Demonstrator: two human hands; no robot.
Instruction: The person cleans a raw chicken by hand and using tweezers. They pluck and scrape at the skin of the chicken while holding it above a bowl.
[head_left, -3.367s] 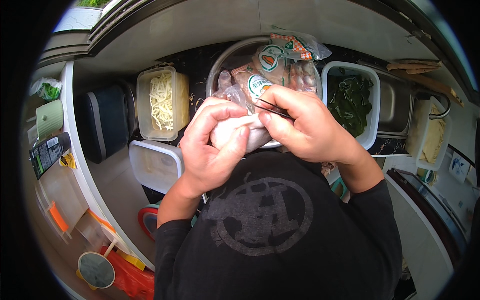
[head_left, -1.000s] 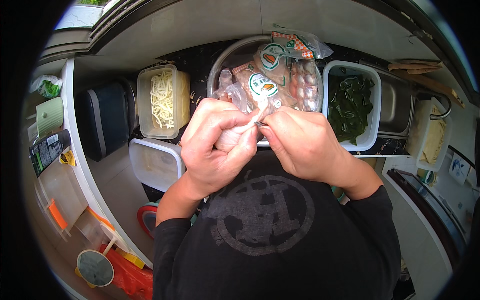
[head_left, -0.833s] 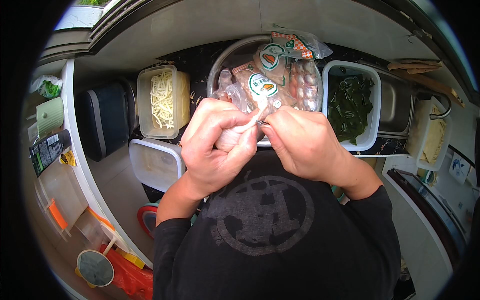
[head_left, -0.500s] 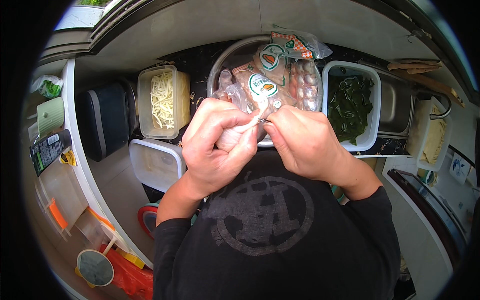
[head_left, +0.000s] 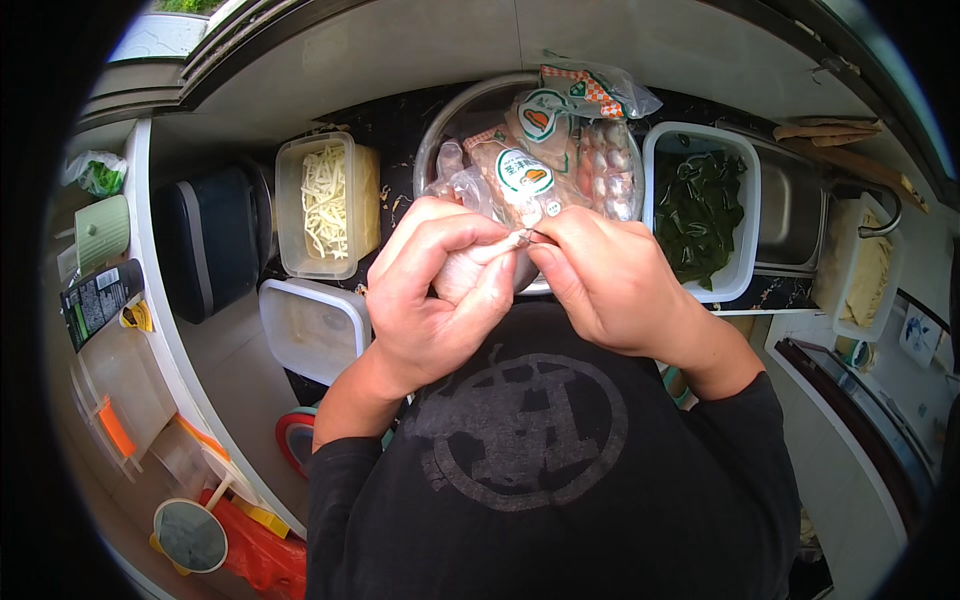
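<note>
In my left hand (head_left: 425,285) is a translucent plastic bag (head_left: 461,274) with pale pinkish contents. The fingers curl round it, and its neck is gathered to a twist between thumb and forefinger. Close by on the right, my right hand (head_left: 615,285) pinches a thin dark tie (head_left: 532,235) at that twist. Both hands are raised in front of a wide metal bowl (head_left: 424,165), hiding part of its near rim. Inside the bowl lie printed packages of food (head_left: 535,150) and a clear pack of rounded pinkish pieces (head_left: 608,165).
Left of the bowl stand a tub of pale strips (head_left: 325,205) and a white tub (head_left: 312,325). To its right are a white container of dark green leaves (head_left: 700,215), a sink (head_left: 790,215) and a long tub of pale sheets (head_left: 865,270). A shelf edge (head_left: 190,380) runs down the left.
The bag's twisted neck has shifted slightly, and my right fingers have turned a little at the tie. Both hands keep their hold; the surroundings look the same.
</note>
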